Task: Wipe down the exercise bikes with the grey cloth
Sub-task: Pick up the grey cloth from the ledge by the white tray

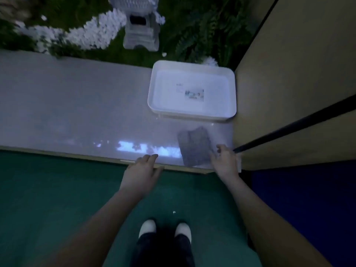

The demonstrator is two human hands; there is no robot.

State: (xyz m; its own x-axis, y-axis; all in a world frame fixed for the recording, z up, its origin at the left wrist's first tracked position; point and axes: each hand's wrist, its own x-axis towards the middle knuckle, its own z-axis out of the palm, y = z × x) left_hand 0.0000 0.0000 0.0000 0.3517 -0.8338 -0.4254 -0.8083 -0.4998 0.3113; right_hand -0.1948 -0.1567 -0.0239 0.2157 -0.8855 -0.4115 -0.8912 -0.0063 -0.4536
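1. Green flooring [48, 199] fills the lower half of the frame, where the person stands facing a ledge.
2. A long pale ledge [77, 105] runs across the middle, with dark planting behind it along the top and beige wall panels [298, 64] closing off the right side.
3. A white tub [152, 89] sits on the ledge at centre right, against the panels; whether it holds water I cannot tell.
4. A stone lantern [141, 31] stands among the plants at top centre.
5. The grey cloth [194, 147] lies folded flat on the ledge just below the tub, near the front edge.
6. The left hand [143, 168] rests on the ledge's front edge at lower centre, fingers straight and close together, holding nothing.
7. The right hand [225, 160] reaches the cloth's right side, fingers loosely spread and touching its edge, not yet closed round it.
8. No exercise bike is in view, so this looks like the fetching step, with wiping not begun.
9. Next, the right hand needs to pinch the cloth's edge and lift it off the ledge, then carry it to the bikes.
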